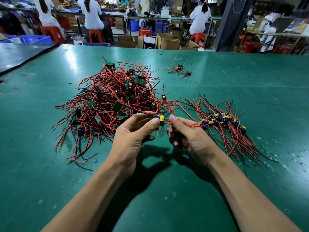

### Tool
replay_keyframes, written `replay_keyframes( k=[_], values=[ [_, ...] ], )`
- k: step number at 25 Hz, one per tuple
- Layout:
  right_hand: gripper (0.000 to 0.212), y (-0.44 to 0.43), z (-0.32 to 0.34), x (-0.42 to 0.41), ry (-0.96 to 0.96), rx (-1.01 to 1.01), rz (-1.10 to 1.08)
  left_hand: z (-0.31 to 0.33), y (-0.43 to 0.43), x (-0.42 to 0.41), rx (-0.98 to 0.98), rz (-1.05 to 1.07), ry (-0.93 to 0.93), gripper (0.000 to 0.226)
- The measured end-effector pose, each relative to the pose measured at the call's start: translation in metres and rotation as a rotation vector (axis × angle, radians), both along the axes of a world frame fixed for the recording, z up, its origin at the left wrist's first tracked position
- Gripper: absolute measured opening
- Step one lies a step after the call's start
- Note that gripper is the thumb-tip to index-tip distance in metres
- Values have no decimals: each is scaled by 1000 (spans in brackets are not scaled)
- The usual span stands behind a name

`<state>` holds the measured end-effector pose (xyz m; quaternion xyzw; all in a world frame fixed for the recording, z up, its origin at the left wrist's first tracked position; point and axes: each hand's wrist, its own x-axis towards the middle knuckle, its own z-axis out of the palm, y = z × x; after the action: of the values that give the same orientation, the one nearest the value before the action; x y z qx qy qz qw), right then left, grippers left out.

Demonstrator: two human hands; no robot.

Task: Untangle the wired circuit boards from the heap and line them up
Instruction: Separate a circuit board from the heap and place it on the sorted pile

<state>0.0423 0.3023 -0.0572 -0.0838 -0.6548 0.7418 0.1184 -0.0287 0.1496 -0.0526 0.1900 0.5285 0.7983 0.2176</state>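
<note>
A small circuit board (158,118), fitted with 1 blue and 1 yellow capacitor, is held above the green surface (234,84) near the middle of the view, just in front of the heap (113,97). It is pinched between the thumb and forefinger of the left hand (132,138), and the remaining fingers (148,137) of that hand are loosely curled beneath. A red wire (192,125) running off to the right is pinched by the right hand (189,136), whose fingers are curled in toward the palm.

The heap, a tangle of red and black wires with green boards caught in it, is spread left of centre. To the right, a row (222,120) of boards is laid side by side, with their wires fanned out on both sides. 1 loose board (163,96) is seen between heap and row. A small cluster (181,70) is set well apart, farther back. Beyond the surface, people are seated on red stools (96,36) among cardboard boxes (167,41).
</note>
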Motion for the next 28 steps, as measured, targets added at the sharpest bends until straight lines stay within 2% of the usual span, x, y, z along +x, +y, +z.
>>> replay_keyframes(
  k=[4, 8, 13, 15, 18, 20, 23, 28],
  values=[
    [30, 3, 3, 0, 26, -162, 10, -3, -2, -3, 27, -184, -58, 39],
    [35, 6, 6, 2, -29, -271, 53, -7, -3, -4, 66, -381, -198, 46],
    [34, 11, 9, 4, -58, -408, 60, -7, -2, -3, 65, -439, -236, 25],
    [28, 10, 7, 2, -128, -341, 77, -5, 1, -2, 11, -413, -268, 16],
    [26, 6, 2, 3, -232, -219, 161, -3, 3, 3, -84, -384, -251, 28],
    [17, 2, 2, 4, -224, -207, 183, -3, 2, 8, -96, -404, -216, 21],
    [32, 2, -1, 4, -181, -234, 107, -3, 2, 10, -114, -398, -233, 17],
    [35, 4, -6, 0, -81, -22, -18, -4, 2, 10, -141, -454, -267, 22]
  ],
)
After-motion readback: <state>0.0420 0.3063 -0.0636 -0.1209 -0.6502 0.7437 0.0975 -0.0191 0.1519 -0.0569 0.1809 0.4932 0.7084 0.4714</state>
